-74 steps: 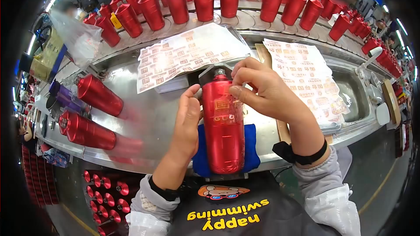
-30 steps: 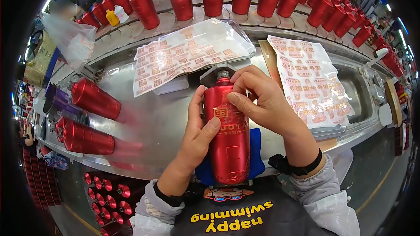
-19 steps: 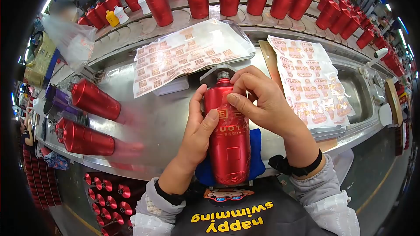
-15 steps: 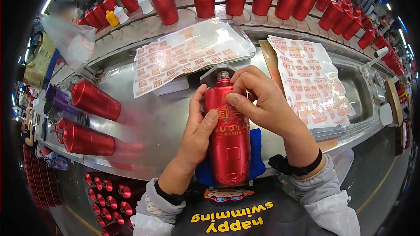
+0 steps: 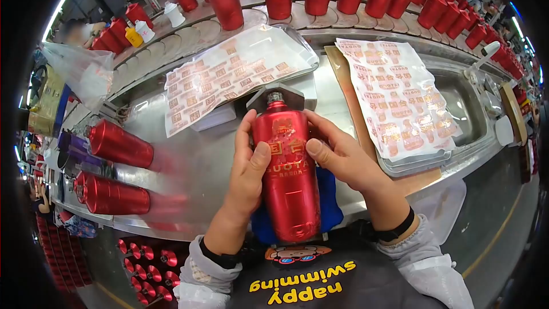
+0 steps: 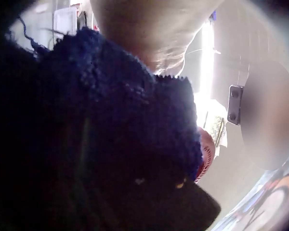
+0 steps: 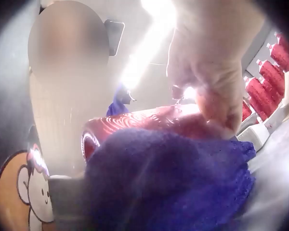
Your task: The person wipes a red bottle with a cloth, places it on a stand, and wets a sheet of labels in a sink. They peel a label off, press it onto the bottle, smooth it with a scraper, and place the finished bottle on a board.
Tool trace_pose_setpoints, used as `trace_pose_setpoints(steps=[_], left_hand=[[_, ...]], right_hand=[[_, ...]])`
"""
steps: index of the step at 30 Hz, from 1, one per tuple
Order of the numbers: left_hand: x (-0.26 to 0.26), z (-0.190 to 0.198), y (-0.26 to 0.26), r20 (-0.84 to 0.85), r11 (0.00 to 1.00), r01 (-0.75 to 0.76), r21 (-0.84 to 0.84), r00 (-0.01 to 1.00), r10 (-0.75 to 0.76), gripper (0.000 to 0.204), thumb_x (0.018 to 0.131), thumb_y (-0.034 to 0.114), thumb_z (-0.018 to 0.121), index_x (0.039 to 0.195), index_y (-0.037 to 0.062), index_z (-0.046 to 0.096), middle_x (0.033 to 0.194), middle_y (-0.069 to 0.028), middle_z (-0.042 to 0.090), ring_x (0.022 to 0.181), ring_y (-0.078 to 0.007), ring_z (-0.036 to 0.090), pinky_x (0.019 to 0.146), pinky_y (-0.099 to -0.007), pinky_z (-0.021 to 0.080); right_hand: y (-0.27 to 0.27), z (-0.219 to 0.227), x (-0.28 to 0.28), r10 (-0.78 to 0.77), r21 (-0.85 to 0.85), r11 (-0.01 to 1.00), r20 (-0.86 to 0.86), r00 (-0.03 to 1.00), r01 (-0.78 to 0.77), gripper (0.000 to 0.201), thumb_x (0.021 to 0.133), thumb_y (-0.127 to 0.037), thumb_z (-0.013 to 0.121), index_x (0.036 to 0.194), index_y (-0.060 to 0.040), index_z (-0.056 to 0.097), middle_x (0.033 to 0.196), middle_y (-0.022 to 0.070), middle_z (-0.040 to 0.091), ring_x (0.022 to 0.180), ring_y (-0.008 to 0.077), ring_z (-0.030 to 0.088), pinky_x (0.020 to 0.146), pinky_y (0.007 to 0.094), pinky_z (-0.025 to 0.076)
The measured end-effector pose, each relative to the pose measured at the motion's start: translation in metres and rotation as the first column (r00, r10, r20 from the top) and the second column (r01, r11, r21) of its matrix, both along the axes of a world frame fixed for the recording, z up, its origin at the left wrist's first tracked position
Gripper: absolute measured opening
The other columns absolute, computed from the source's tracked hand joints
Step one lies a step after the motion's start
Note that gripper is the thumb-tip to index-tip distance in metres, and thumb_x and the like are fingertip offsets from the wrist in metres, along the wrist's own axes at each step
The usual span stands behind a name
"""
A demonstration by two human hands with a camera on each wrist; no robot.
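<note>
A red metallic bottle (image 5: 290,200) with gold lettering lies on its side, its neck pointing away toward a grey metal holder (image 5: 297,100). My left hand (image 5: 247,171) grips its left side, thumb on the front. On the other side my right hand (image 5: 349,163) holds it the same way, thumb beside the gold characters. Under the bottle lies a blue cloth (image 5: 329,197). In the right wrist view the bottle (image 7: 149,120) rests over the cloth (image 7: 168,178). The left wrist view is mostly dark cloth (image 6: 111,101), with the bottle's base (image 6: 205,156) peeking out.
Printed label sheets (image 5: 229,74) lie behind the bottle; another sheet (image 5: 394,97) lies right, near a sink (image 5: 466,117). Two red bottles, an upper (image 5: 121,143) and a lower (image 5: 114,193), lie left. Several bottles stand on a curved conveyor (image 5: 246,23) at the back.
My right hand has gone from bunched fingers at the bottle's right shoulder to gripping its side. The bottle has turned, showing both large characters. Conveyor bottles have shifted right.
</note>
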State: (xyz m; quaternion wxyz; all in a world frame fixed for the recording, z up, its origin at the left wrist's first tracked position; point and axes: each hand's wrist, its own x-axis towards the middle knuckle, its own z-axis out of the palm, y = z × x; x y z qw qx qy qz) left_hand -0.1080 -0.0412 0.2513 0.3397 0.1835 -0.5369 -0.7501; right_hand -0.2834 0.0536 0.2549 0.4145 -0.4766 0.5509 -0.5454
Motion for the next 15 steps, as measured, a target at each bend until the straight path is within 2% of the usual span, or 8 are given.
trace_pose_setpoints(steps=[2,5,8,15], left_hand=[[0.0006,0.0043,0.0018,-0.026,0.998,0.017,0.061,1.000,-0.016,0.080,0.095,0.037,0.057,0.149,0.0007,0.009,0.143,-0.0174,0.032,0.129,-0.0233,0.041,0.105,-0.0361,0.036],[0.0031,-0.0027,0.0014,-0.039,1.000,0.007,-0.014,0.999,-0.008,0.090,0.090,0.038,0.064,0.149,0.0017,0.007,0.144,-0.0173,0.030,0.130,-0.0242,0.039,0.106,-0.0367,0.036],[0.0030,0.0035,0.0046,0.022,1.000,0.010,-0.025,1.000,-0.009,0.098,0.085,0.037,0.070,0.150,0.0029,0.004,0.144,-0.0171,0.030,0.131,-0.0247,0.038,0.107,-0.0370,0.035],[0.0052,0.0049,0.0035,0.033,1.000,0.030,-0.009,0.999,-0.030,0.101,0.083,0.034,0.072,0.150,0.0042,0.002,0.145,-0.0169,0.029,0.132,-0.0252,0.036,0.108,-0.0376,0.033]], right_hand=[[-0.0002,-0.0073,0.0019,0.027,-0.026,0.999,0.044,0.999,-0.026,0.088,0.089,-0.050,0.062,0.143,0.0090,0.026,0.136,0.0267,0.045,0.128,0.0310,0.045,0.103,0.0355,0.037],[0.0017,-0.0066,0.0017,0.058,-0.034,0.998,0.031,0.998,-0.056,0.094,0.086,-0.050,0.066,0.145,0.0092,0.023,0.138,0.0272,0.042,0.131,0.0324,0.042,0.105,0.0366,0.036],[0.0021,-0.0034,0.0004,0.112,0.013,0.994,0.073,0.991,-0.113,0.099,0.083,-0.043,0.073,0.149,0.0024,0.016,0.145,0.0182,0.034,0.132,0.0242,0.037,0.109,0.0356,0.031],[0.0022,-0.0061,-0.0008,0.118,0.010,0.993,0.100,0.988,-0.120,0.100,0.081,-0.039,0.075,0.149,0.0025,0.015,0.146,0.0186,0.033,0.134,0.0252,0.036,0.111,0.0363,0.029]])
